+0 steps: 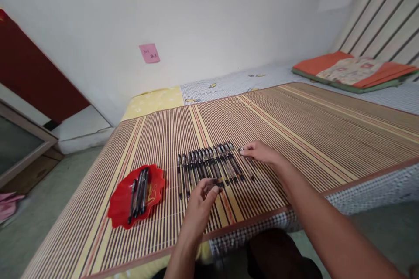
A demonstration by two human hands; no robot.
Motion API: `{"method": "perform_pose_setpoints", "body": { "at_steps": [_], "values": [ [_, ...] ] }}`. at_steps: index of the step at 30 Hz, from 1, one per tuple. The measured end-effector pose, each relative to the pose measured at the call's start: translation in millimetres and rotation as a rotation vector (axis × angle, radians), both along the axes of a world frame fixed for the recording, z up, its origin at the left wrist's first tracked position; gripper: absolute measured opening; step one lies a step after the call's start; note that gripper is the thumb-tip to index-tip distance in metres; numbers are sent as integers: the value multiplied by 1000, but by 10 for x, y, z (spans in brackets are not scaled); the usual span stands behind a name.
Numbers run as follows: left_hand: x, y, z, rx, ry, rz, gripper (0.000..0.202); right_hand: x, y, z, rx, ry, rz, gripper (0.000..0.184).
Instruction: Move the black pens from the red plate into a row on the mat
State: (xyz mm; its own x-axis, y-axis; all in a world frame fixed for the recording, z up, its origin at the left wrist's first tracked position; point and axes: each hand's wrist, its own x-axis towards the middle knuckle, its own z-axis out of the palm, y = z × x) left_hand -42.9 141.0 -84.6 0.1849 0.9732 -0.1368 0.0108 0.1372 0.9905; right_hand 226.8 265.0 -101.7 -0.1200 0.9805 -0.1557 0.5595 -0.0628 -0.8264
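Note:
A row of several black pens [206,165] lies side by side on a striped bamboo mat [294,126]. My right hand [260,151] is at the right end of the row, its fingers pinched on the tip of the last pen [246,163], which lies on the mat. My left hand [201,198] rests at the near ends of the middle pens, fingers curled on a pen's end. To the left sits a red scalloped plate [155,183] with several more black pens [139,194] in it.
The mat covers a bed with a checked sheet [376,192]. A folded orange and green cloth [353,72] lies at the far right by a slatted headboard. A pink note [149,52] is stuck to the white wall. The floor [49,196] lies to the left.

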Motion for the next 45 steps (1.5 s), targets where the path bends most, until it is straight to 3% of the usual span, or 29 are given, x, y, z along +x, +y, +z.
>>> {"method": "perform_pose_setpoints", "body": {
  "at_steps": [5,11,19,26,38,45],
  "values": [
    [-1,7,-6,-15,14,-11,33,-127,120,-221,-40,-145,-96,41],
    [-9,15,-34,-12,-9,-3,32,-177,130,-341,35,-206,-144,31],
    [-21,23,-29,-7,1,-10,32,-168,-42,-327,125,-295,-166,16],
    [-29,19,-20,-16,33,-36,32,-258,-261,-277,144,-362,-157,22],
    [-18,29,-49,-7,18,-31,30,-344,-281,-299,154,-403,-190,19],
    [-13,29,-60,-9,22,-34,29,-309,-277,-403,220,-283,-210,15]
  ]
}}
